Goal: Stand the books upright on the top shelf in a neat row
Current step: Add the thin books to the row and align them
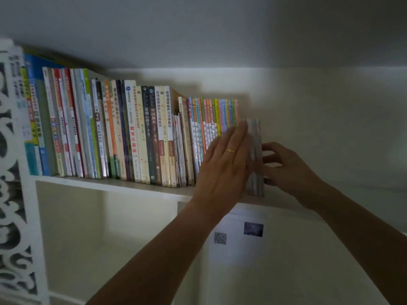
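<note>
While the left hand [226,157] lies flat with straight fingers against the near face of a small bundle of thin books [255,157], the right hand [284,166] comes in from the other side, its fingers curled toward the bundle's right face and lower edge. How firmly the right fingers pinch cannot be told, since the bundle hides their tips. A gold ring [230,151] sits on one left finger. The bundle stands nearly upright at the right end of the row, its foot on the top shelf [110,183] and its spines blurred.

Just to the left, touching or almost touching the left palm, stands a run of slim bright-spined books [211,119], and beyond them a long row of taller volumes [132,133] reaching to the carved white side panel [13,172]. A few short thin booklets [179,150] lean slightly in the middle of the row. Below the shelf hangs a white sheet [240,234] with two small printed patches.

These thin books look light but floppy, with glossy covers likely to slide against one another. Squeezing them as a block from both flat faces, low near the shelf, should keep them from fanning or tipping rightward, where nothing props them.
</note>
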A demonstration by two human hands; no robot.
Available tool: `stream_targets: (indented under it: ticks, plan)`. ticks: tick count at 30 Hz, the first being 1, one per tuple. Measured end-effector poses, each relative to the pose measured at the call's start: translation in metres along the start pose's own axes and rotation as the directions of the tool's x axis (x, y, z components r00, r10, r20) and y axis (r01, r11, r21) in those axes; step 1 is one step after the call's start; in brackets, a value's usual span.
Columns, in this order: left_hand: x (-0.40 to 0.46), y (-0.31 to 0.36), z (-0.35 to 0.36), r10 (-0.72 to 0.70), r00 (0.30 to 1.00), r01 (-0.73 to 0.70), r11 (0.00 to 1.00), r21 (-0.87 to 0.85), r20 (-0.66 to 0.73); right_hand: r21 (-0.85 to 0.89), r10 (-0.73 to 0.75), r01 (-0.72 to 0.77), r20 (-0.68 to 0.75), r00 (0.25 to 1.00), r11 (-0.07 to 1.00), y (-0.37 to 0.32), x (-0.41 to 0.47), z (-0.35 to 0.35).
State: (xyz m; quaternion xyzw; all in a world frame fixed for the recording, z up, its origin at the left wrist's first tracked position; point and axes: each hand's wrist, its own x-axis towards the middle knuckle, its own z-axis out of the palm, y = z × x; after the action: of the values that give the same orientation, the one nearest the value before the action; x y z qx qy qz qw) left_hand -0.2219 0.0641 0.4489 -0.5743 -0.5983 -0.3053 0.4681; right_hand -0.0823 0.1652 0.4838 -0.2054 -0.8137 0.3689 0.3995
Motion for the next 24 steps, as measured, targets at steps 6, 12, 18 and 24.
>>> stream_targets:
  ticks: [6, 12, 18, 24]
  plan:
    - [-0.002, -0.015, -0.008, 0.036, 0.992, -0.022, 0.993, -0.113, 0.123, 0.022, -0.006, 0.007, -0.067, 0.998, 1.0, -0.007, -0.007, 0.014]
    - [-0.04, -0.062, -0.058, -0.141, 0.989, 0.138, 0.988, 0.072, 0.038, -0.197, 0.114, -0.128, -0.082, 0.99, 0.972, -0.006, -0.024, 0.022]
    - [-0.073, -0.119, -0.081, -0.206, 0.971, 0.185, 0.969, 0.164, 0.122, -0.257, 0.135, -0.161, -0.119, 0.984, 0.953, -0.025, -0.031, 0.031]
    - [-0.016, -0.108, -0.096, -0.352, 0.936, 0.349, 0.922, 0.169, -0.013, -0.217, 0.192, -0.229, -0.18, 0.965, 0.949, -0.034, -0.027, 0.02]
